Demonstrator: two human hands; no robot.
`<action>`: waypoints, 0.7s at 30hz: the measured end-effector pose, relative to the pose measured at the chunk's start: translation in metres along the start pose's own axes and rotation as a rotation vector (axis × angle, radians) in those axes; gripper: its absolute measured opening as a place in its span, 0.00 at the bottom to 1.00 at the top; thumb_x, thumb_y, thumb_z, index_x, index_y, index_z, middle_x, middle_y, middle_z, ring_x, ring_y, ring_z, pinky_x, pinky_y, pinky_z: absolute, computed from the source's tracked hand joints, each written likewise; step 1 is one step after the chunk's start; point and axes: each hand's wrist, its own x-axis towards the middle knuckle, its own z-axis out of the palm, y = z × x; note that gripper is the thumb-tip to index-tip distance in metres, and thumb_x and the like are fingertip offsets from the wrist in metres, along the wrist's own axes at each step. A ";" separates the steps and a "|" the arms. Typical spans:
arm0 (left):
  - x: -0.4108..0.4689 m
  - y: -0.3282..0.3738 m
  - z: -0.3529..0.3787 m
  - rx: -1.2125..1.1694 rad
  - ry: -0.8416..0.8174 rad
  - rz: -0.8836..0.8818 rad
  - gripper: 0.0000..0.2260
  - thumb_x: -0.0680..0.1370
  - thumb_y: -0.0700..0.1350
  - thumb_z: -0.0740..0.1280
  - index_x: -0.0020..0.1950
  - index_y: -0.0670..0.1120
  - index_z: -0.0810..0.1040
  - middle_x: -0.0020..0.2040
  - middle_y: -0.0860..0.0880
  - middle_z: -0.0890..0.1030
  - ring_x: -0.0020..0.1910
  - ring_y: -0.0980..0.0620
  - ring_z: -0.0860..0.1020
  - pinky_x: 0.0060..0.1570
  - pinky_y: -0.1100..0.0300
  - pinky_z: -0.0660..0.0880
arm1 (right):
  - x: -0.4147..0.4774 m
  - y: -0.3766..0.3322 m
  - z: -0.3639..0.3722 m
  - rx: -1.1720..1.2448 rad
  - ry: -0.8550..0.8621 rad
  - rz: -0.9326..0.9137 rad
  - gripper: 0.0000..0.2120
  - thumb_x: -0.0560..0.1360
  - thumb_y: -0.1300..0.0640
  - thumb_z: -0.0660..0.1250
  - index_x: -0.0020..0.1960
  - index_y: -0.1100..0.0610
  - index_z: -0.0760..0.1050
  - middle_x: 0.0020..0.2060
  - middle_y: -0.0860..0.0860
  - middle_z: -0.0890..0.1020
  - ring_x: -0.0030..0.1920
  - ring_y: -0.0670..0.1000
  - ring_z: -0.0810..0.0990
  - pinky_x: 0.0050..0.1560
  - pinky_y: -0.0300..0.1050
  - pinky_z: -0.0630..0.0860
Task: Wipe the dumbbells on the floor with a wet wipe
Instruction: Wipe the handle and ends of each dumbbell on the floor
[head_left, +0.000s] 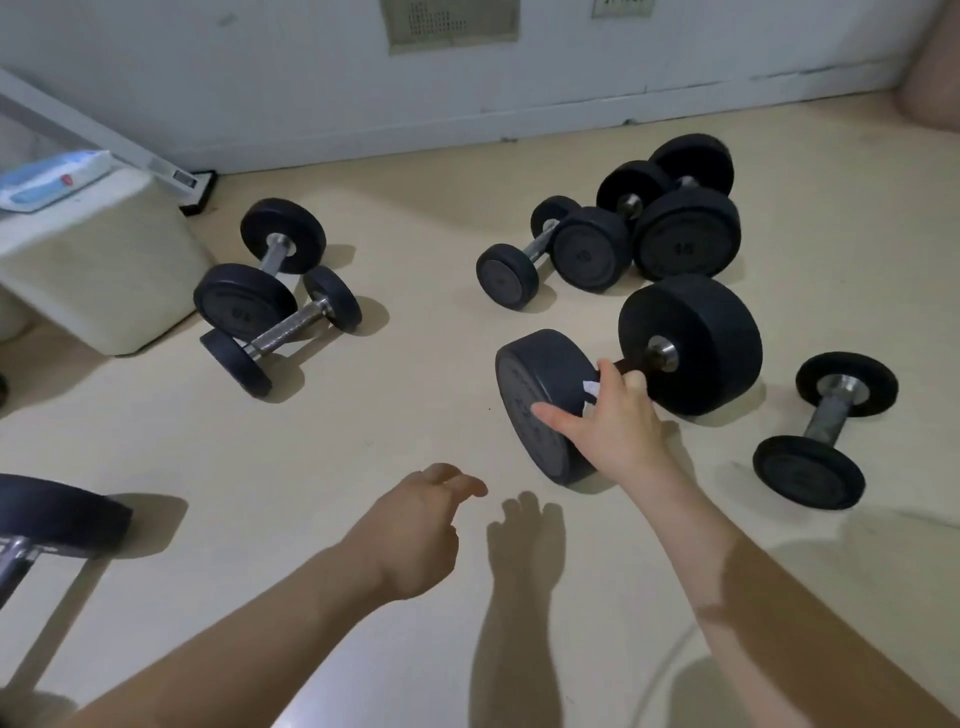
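Many black dumbbells lie on the pale floor (415, 395), and the person is busy with the big dumbbell (628, 374) in the middle. The right hand (610, 415) presses a small white wet wipe (591, 396) against the near round end of it, right where the end meets the bar. So the wiping step looks to be going on now, on this one weight. The fingers are spread wide over the rubber, the thumb sticks out to the left, and the wipe is pinned under the palm. The arm reaches out long from the lower right. The left hand (421, 525) hangs above the floor, loosely curled, and holds nothing. Next, I think the wipe needs to rub around the rest of this end, then the bar and the far end. The left hand may need to steady the weight, as it could roll.
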 end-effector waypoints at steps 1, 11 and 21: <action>0.008 0.005 -0.002 0.000 0.020 0.004 0.27 0.76 0.36 0.58 0.72 0.54 0.64 0.71 0.54 0.65 0.67 0.52 0.66 0.63 0.63 0.66 | 0.002 0.002 0.001 -0.048 -0.017 -0.009 0.40 0.60 0.28 0.69 0.62 0.54 0.69 0.52 0.51 0.68 0.51 0.54 0.76 0.52 0.51 0.76; 0.097 0.043 -0.027 0.269 0.109 0.236 0.36 0.72 0.39 0.62 0.77 0.53 0.50 0.78 0.46 0.46 0.75 0.45 0.47 0.68 0.51 0.64 | -0.016 0.018 0.007 0.015 0.060 0.020 0.31 0.61 0.34 0.71 0.53 0.55 0.72 0.51 0.50 0.72 0.50 0.52 0.78 0.47 0.49 0.78; 0.173 0.088 -0.043 0.698 -0.250 0.659 0.36 0.66 0.59 0.73 0.68 0.59 0.58 0.55 0.49 0.71 0.54 0.48 0.70 0.51 0.56 0.72 | -0.068 0.060 -0.008 0.128 -0.252 0.322 0.35 0.63 0.42 0.73 0.65 0.52 0.66 0.58 0.48 0.70 0.55 0.48 0.76 0.54 0.44 0.75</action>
